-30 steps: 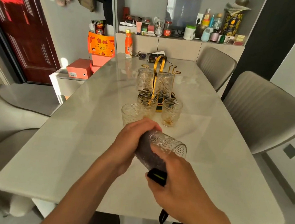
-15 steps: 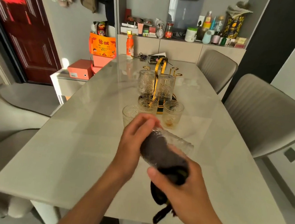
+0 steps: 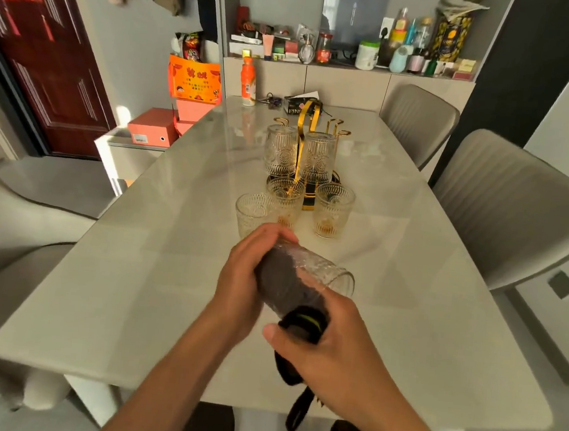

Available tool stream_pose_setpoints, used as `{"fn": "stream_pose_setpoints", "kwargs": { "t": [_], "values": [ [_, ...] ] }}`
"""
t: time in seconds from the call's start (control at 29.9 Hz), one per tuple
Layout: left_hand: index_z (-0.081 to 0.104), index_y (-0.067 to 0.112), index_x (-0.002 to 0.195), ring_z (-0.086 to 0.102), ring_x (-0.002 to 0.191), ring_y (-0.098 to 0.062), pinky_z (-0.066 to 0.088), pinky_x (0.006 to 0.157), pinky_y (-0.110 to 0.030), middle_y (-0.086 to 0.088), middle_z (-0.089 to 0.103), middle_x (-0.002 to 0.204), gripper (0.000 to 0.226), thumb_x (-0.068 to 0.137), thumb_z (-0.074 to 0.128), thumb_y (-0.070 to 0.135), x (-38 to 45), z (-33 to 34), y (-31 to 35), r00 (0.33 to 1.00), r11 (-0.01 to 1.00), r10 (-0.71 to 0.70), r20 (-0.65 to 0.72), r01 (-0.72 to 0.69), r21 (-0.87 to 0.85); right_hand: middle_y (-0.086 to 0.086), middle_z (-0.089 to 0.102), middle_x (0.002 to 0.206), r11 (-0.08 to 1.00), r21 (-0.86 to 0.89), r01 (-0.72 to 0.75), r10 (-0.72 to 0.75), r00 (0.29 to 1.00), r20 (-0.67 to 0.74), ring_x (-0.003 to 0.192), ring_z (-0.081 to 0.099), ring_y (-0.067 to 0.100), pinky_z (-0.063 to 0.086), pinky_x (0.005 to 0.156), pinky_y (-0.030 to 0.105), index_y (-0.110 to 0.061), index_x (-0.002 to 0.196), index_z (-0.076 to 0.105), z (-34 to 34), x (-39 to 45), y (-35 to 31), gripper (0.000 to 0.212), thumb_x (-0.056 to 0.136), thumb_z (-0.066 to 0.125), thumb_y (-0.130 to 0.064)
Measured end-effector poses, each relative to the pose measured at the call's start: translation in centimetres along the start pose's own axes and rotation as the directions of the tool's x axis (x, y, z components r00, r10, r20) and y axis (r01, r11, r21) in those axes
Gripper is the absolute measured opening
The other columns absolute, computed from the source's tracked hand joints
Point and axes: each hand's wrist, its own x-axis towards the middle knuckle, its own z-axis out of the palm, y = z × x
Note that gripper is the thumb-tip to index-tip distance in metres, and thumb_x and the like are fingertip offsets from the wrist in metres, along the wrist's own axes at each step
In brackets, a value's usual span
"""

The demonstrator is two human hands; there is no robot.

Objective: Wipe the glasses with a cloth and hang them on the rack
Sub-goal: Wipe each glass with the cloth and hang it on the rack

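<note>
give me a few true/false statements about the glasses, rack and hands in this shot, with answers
1. Two glasses hang upside down on the gold rack. True.
2. The left hand rests flat on the table. False: it grips the base end of the held glass.
3. A dark cloth sits at the held glass, gripped by the right hand. True.
4. The three upright glasses stand behind the rack. False: they stand in front of it, nearer the person.

Pale marble-look table [image 3: 132,288]. At centre stands a gold rack [image 3: 307,155], with three upright glasses [image 3: 332,216] just in front. Far end holds an orange bottle [image 3: 248,81], keys [image 3: 272,100] and a dark box [image 3: 294,104].
</note>
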Motion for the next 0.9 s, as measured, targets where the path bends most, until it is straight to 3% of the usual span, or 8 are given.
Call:
{"fn": "stream_pose_setpoints", "kwargs": {
  "t": [0.07,0.13,0.23,0.3,0.47,0.6,0.8,0.9],
  "values": [
    [0.074,0.021,0.074,0.064,0.082,-0.022,0.047,0.076,-0.035,-0.004,0.071,0.079,0.026,0.093,0.061,0.033,1.0,-0.6,1.7,0.969,0.896,-0.242,0.041,0.207,0.392,-0.009,0.068,0.114,0.917,-0.386,0.101,-0.059,0.991,0.119,0.104,0.064,0.016,0.056,0.081,0.034,-0.026,0.119,0.064,-0.3,0.1,0.7,0.038,0.084,0.069,-0.013],
    [0.076,0.024,0.073,0.068,0.082,-0.017,0.049,0.078,-0.034,0.001,0.074,0.08,0.032,0.097,0.059,0.037,1.4,-0.8,2.0,0.962,0.861,-0.27,0.041,0.222,0.457,-0.006,0.068,0.117,0.806,-0.562,0.187,-0.138,0.982,0.129,0.107,0.061,0.019,0.056,0.078,0.036,-0.021,0.122,0.065,-0.6,0.4,1.4,0.038,0.085,0.069,-0.013],
    [0.076,0.025,0.094,0.062,0.096,-0.024,0.046,0.087,-0.041,-0.005,0.07,0.096,0.026,0.092,0.058,0.044,0.1,-0.2,-0.3,0.983,0.972,0.178,0.033,-0.181,0.153,-0.013,0.077,0.107,0.999,0.025,0.023,-0.021,0.994,-0.106,0.098,0.069,0.001,0.054,0.077,0.017,-0.034,0.113,0.073,-0.4,0.2,0.3,0.038,0.08,0.081,-0.019],
    [0.074,0.029,0.103,0.062,0.096,-0.027,0.048,0.086,-0.043,-0.005,0.069,0.098,0.032,0.091,0.052,0.049,-0.9,0.3,-1.2,0.957,0.954,0.288,-0.027,-0.285,0.094,-0.018,0.078,0.1,0.936,0.347,-0.056,0.071,0.997,-0.03,0.093,0.072,-0.004,0.053,0.075,0.008,-0.043,0.108,0.073,-0.5,0.3,-0.3,0.04,0.075,0.082,-0.023],
    [0.08,0.031,0.086,0.074,0.095,-0.017,0.057,0.084,-0.035,0.001,0.08,0.096,0.039,0.078,0.056,0.061,1.1,0.1,0.4,0.995,0.938,-0.094,0.017,0.083,0.337,-0.003,0.072,0.116,0.918,-0.387,0.089,-0.097,0.995,-0.001,0.105,0.067,0.019,0.055,0.084,0.029,-0.023,0.129,0.065,-1.5,0.7,0.3,0.048,0.085,0.078,-0.012],
    [0.074,0.034,0.104,0.066,0.104,-0.022,0.053,0.09,-0.039,0.002,0.073,0.107,0.025,0.093,0.053,0.039,-0.8,0.3,-1.7,0.868,0.854,0.497,-0.02,-0.484,0.193,-0.009,0.076,0.083,0.936,0.332,-0.119,0.118,0.993,0.025,0.072,0.073,0.013,0.058,0.063,0.026,-0.029,0.109,0.075,-1.0,0.1,0.1,0.037,0.075,0.086,-0.02],
    [0.073,0.031,0.085,0.065,0.083,-0.003,0.048,0.074,-0.031,0.018,0.07,0.081,0.028,0.087,0.053,0.05,1.5,-0.1,2.1,0.991,0.858,-0.031,0.131,-0.04,0.512,-0.014,0.071,0.112,0.986,-0.17,0.003,0.002,1.0,0.026,0.103,0.069,0.007,0.056,0.09,0.027,-0.032,0.128,0.064,-2.0,0.6,-0.8,0.045,0.087,0.078,-0.019],
    [0.075,0.03,0.1,0.066,0.106,-0.018,0.05,0.092,-0.041,0.006,0.072,0.106,0.034,0.091,0.057,0.058,0.5,0.7,0.9,0.93,0.894,0.361,0.07,-0.366,0.259,-0.015,0.076,0.097,0.957,0.288,-0.027,0.037,0.999,-0.032,0.088,0.072,0.002,0.057,0.075,0.019,-0.029,0.12,0.073,-2.1,0.5,-1.5,0.045,0.077,0.085,-0.02]
  ]
}}
